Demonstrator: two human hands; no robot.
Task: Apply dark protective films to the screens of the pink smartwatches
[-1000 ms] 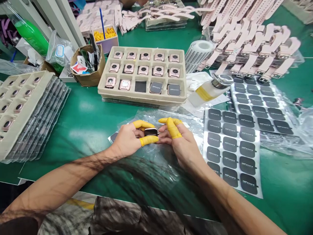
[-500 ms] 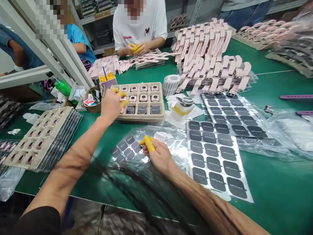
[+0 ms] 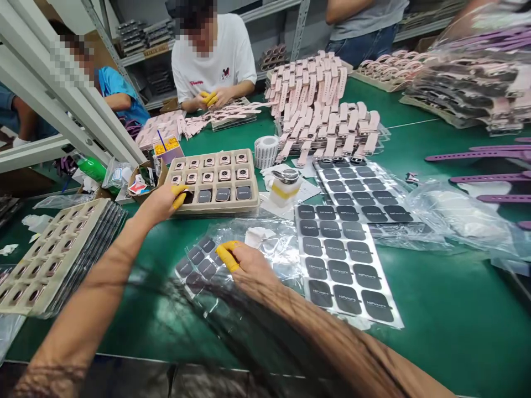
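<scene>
Yellow-cotted fingers (image 3: 178, 189) of the left hand (image 3: 160, 202) part slightly over the near-left compartment of the beige watch tray (image 3: 224, 209), though whether they grip anything cannot be told, nor can it for the right hand (image 3: 249, 264), its fingers bent close together in front of the tray. Inside it, compartments presumably keep the watch cases (image 3: 224, 174) from scratching, the cots keeping skin off screens. Right of the tray, a label sheet (image 3: 334, 249) appears to repeat "HiFuture".
</scene>
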